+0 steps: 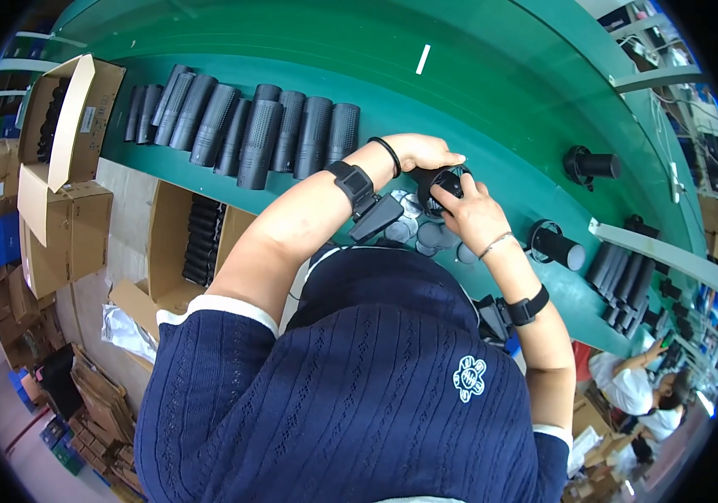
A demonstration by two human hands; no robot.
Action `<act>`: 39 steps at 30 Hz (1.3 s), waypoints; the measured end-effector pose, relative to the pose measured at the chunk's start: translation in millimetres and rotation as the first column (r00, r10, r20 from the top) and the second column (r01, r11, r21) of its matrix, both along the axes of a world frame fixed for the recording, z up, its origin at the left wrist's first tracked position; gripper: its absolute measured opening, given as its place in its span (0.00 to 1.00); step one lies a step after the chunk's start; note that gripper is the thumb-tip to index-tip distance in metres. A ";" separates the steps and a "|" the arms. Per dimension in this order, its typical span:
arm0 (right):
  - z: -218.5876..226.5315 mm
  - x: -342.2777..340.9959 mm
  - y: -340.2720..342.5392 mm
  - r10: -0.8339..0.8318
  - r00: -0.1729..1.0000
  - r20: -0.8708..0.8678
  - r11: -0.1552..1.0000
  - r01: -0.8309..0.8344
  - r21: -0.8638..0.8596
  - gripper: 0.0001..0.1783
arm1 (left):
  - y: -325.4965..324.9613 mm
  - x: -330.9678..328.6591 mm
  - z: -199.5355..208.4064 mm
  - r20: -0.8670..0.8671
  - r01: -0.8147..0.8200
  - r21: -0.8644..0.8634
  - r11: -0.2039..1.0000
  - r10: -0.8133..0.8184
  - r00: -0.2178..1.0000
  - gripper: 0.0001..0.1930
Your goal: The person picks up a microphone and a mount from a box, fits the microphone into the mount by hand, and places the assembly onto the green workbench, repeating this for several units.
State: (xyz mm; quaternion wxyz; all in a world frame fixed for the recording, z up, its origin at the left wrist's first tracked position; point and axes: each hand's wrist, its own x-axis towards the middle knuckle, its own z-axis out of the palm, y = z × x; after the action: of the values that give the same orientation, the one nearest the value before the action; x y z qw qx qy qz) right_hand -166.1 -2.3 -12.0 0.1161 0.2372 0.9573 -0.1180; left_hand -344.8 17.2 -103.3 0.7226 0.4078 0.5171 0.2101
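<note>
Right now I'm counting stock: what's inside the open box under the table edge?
The box holds stacked black tubes along its right side. How deep the stack goes is hidden.

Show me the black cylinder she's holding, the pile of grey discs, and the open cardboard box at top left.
black cylinder (441, 179), head view, on its round end between both hands.
grey discs (423, 235), head view, on one disc mid-pile.
open cardboard box (106, 94), head view, on its side wall.

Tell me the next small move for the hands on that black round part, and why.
Probably press the black round part together and set it down on the green bench. Both the left hand and right hand grip it above a pile of grey discs, and finished-looking black cylinders lie to the right.
</note>
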 end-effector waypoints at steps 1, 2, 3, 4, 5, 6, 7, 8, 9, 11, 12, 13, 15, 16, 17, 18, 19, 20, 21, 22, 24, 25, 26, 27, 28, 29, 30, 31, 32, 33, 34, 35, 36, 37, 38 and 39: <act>-3.2 -0.3 -2.1 -0.018 0.999 -0.029 1.000 0.019 0.023 0.29 | 0.3 -1.7 2.1 0.002 -0.001 -0.017 1.000 0.001 1.000 0.26; -4.5 -1.1 -4.0 -0.036 0.998 -0.059 0.998 0.038 0.046 0.29 | 0.2 -2.8 4.4 0.004 -0.001 -0.034 0.999 0.001 1.000 0.25; -4.0 -2.4 -5.9 -0.037 0.998 -0.058 0.998 0.040 0.046 0.29 | 0.1 -3.3 6.1 0.005 0.001 -0.035 0.999 -0.001 1.000 0.25; -3.0 -5.8 -6.8 -0.055 0.996 -0.070 0.998 0.058 0.037 0.29 | 0.9 -5.6 7.2 -0.019 0.010 -0.027 1.000 -0.010 1.000 0.26; -2.0 -8.0 -6.8 -0.074 0.994 -0.081 0.997 0.076 0.028 0.28 | 1.3 -7.2 8.3 -0.043 0.019 -0.019 1.000 -0.019 0.999 0.27; -1.6 -7.9 -4.1 -0.073 0.994 -0.083 0.997 0.075 0.028 0.28 | 1.5 -7.2 9.5 -0.045 0.018 -0.019 1.000 -0.018 0.999 0.27; -1.7 -6.7 1.3 -0.128 0.984 -0.121 0.991 0.123 -0.042 0.27 | 1.6 -6.3 11.4 -0.126 -0.031 0.072 0.997 0.040 0.991 0.28; -0.8 -6.6 6.0 -0.184 0.971 -0.155 0.979 0.168 -0.114 0.27 | 0.1 -5.2 13.0 -0.201 -0.073 0.165 0.984 0.106 0.974 0.28; 1.5 -7.2 10.0 -0.324 0.928 -0.185 0.934 0.282 -0.221 0.25 | -6.6 -1.4 13.6 -0.328 -0.170 0.320 0.932 0.277 0.903 0.29; -7.4 -0.6 23.5 -0.425 0.870 -0.250 0.884 0.339 -0.321 0.24 | -19.2 -5.7 22.5 -0.209 -0.414 0.259 0.873 0.469 0.858 0.28; -17.8 2.8 28.9 -0.411 0.851 -0.328 0.896 0.311 -0.316 0.23 | -22.4 -9.1 -0.2 -0.214 -0.449 0.162 0.879 0.475 0.854 0.30; -21.6 6.3 31.3 -0.414 0.851 -0.324 0.895 0.314 -0.318 0.23 | -27.5 -7.9 1.2 -0.213 -0.446 0.158 0.881 0.472 0.856 0.30; -27.3 11.6 33.2 -0.613 0.744 -0.268 0.730 0.404 -0.551 0.24 | -47.7 -1.5 12.8 -0.072 -0.439 -0.058 0.897 0.435 0.898 0.29; -28.8 13.3 31.9 -0.654 0.712 -0.255 0.684 0.413 -0.601 0.24 | -55.9 1.7 20.6 -0.010 -0.416 -0.081 0.906 0.416 0.909 0.30; -30.9 15.7 30.5 -0.651 0.716 -0.253 0.685 0.410 -0.602 0.24 | -60.3 6.9 16.3 0.038 -0.444 -0.069 0.893 0.447 0.894 0.27; -33.7 18.9 29.1 -0.656 0.704 -0.272 0.677 0.388 -0.626 0.24 | -63.0 11.3 18.2 0.080 -0.476 -0.113 0.872 0.486 0.871 0.25; -38.4 22.1 28.2 -0.661 0.692 -0.291 0.668 0.365 -0.648 0.25 | -64.5 14.4 19.3 0.121 -0.505 -0.157 0.849 0.524 0.843 0.22; -44.0 23.5 26.2 -0.629 0.690 -0.358 0.701 0.304 -0.645 0.28 | -64.2 15.7 18.2 0.122 -0.506 -0.159 0.848 0.526 0.842 0.22; -47.3 26.7 25.3 -0.628 0.691 -0.357 0.701 0.305 -0.644 0.28 | -63.8 16.8 16.9 0.150 -0.530 -0.178 0.829 0.555 0.818 0.20; -45.2 25.0 21.5 -0.647 0.691 -0.323 0.685 0.339 -0.645 0.28 | -64.0 17.5 13.6 0.176 -0.555 -0.198 0.808 0.587 0.790 0.18; -38.4 21.1 14.5 -0.663 0.690 -0.290 0.669 0.373 -0.643 0.28 | -64.2 20.4 7.6 0.206 -0.574 -0.209 0.791 0.610 0.765 0.18; -31.7 18.7 10.6 -0.706 0.668 -0.237 0.611 0.403 -0.682 0.28 | -64.5 21.5 8.4 0.233 -0.587 -0.222 0.778 0.627 0.743 0.18; -27.5 17.0 8.4 -0.743 0.644 -0.182 0.549 0.431 -0.716 0.27 | -64.7 21.9 9.3 0.233 -0.586 -0.222 0.779 0.626 0.744 0.18; -26.6 16.2 7.8 -0.744 0.643 -0.182 0.548 0.431 -0.716 0.27 | -64.6 22.1 10.3 0.229 -0.600 -0.223 0.768 0.640 0.734 0.19; -25.7 15.6 7.8 -0.770 0.619 -0.155 0.507 0.447 -0.737 0.26 | -64.5 22.4 12.1 0.224 -0.614 -0.224 0.757 0.653 0.723 0.19; -24.8 14.6 7.9 -0.794 0.595 -0.127 0.466 0.460 -0.756 0.25 | -64.4 22.5 12.7 0.224 -0.615 -0.223 0.757 0.653 0.723 0.19; -23.3 12.9 7.8 -0.793 0.596 -0.128 0.466 0.459 -0.756 0.25 | -64.4 22.2 13.7 0.227 -0.646 -0.205 0.735 0.678 0.699 0.19; -21.4 11.3 7.8 -0.823 0.562 -0.079 0.403 0.482 -0.778 0.25 | -63.9 22.2 15.7 0.231 -0.674 -0.189 0.714 0.699 0.676 0.19; -20.5 10.3 8.2 -0.849 0.528 -0.028 0.338 0.502 -0.796 0.25 | -66.6 22.5 20.4 0.204 -0.709 -0.162 0.686 0.727 0.656 0.20; -21.7 10.1 8.9 -0.849 0.528 -0.028 0.338 0.502 -0.796 0.25 | -67.3 22.3 19.3 0.204 -0.709 -0.162 0.686 0.727 0.656 0.20; -24.6 10.4 9.7 -0.906 0.423 0.026 0.200 0.481 -0.854 0.26 | -68.3 21.7 22.4 0.162 -0.747 -0.189 0.638 0.770 0.617 0.21; -28.0 11.1 10.1 -0.944 0.317 0.092 0.061 0.441 -0.896 0.27 | -69.2 21.0 25.3 0.118 -0.782 -0.213 0.586 0.810 0.575 0.22; -32.2 12.2 9.7 -0.951 0.289 0.110 0.013 0.391 -0.920 0.27 | -73.5 20.7 28.2 0.180 -0.743 -0.211 0.635 0.773 0.609 0.23; -34.0 11.4 8.6 -0.950 0.292 0.113 0.011 0.391 -0.920 0.27 | -74.8 18.5 30.3 0.177 -0.745 -0.213 0.632 0.775 0.606 0.23; -35.1 10.7 7.2 -0.945 0.277 0.172 -0.063 0.363 -0.930 0.27 | -76.0 17.1 31.2 0.197 -0.706 -0.241 0.666 0.746 0.636 0.23; -36.6 10.6 5.9 -0.936 0.263 0.232 -0.138 0.334 -0.932 0.27 | -77.1 16.8 30.9 0.219 -0.664 -0.269 0.698 0.715 0.663 0.23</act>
State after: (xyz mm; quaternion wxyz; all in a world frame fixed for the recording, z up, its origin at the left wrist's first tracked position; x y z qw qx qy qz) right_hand -155.5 3.6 -48.6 -0.1410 0.5590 0.4097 -0.7070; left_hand -327.9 -59.9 -72.4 0.6907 0.0815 0.5295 0.4856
